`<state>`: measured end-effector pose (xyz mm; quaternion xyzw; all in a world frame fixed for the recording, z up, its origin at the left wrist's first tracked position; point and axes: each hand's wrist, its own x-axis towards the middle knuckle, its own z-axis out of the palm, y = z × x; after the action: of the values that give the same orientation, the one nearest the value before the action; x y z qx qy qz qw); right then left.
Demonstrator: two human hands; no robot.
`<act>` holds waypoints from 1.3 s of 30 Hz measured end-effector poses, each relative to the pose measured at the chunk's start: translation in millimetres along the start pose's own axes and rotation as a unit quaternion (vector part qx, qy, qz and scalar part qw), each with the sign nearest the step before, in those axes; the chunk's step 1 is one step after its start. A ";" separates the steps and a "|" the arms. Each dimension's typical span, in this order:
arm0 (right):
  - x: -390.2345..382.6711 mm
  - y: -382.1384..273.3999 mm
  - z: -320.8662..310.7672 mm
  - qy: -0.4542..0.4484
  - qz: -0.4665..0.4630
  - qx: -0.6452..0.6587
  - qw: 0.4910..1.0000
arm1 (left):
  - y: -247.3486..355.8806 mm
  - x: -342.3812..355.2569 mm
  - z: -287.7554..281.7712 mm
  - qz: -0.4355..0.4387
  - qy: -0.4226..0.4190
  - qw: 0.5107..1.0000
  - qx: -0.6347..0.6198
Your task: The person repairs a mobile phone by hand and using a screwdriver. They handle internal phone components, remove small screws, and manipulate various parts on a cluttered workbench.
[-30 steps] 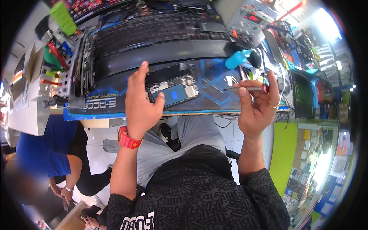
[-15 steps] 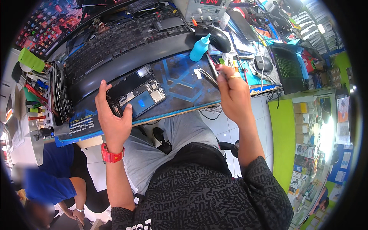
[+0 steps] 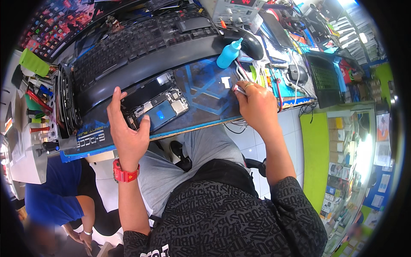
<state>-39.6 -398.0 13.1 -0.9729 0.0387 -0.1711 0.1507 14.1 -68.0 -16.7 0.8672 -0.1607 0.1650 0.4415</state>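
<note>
An opened phone (image 3: 165,112) lies on the dark blue work mat (image 3: 209,96), its inner parts and a blue-lit battery area facing up. A dark screen panel (image 3: 143,93) lies along its far side. Around the phone's left end is my left hand (image 3: 130,132), thumb on the near edge and index finger stretched past the far corner; its other fingers are partly hidden. My right hand (image 3: 259,105), at the mat's right, pinches a small silver tool with a red end (image 3: 235,88), mostly covered by the fingers. Near it lies a small white piece (image 3: 225,82).
A teal dropper bottle (image 3: 229,53) stands behind the mat. Farther back are a keyboard (image 3: 141,40), a black mouse (image 3: 246,45) and a power supply (image 3: 235,10). Cables and tools crowd the right. A tool rack (image 3: 45,115) stands left; another person (image 3: 58,197) sits lower left.
My right hand has moved left and down onto the mat's right edge. The dark, thin tweezers-like tool beside it no longer shows. My left hand keeps its place at the phone.
</note>
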 end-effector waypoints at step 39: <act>12.2 -89.4 23.4 -0.118 -0.061 0.361 0.923 | -3.7 1.2 -1.8 0.017 0.006 1.000 -0.011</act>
<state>-18.0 -307.9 23.4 -0.8660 -0.1035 -0.0668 0.4846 16.5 -64.6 -17.8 0.8581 -0.1746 0.1762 0.4495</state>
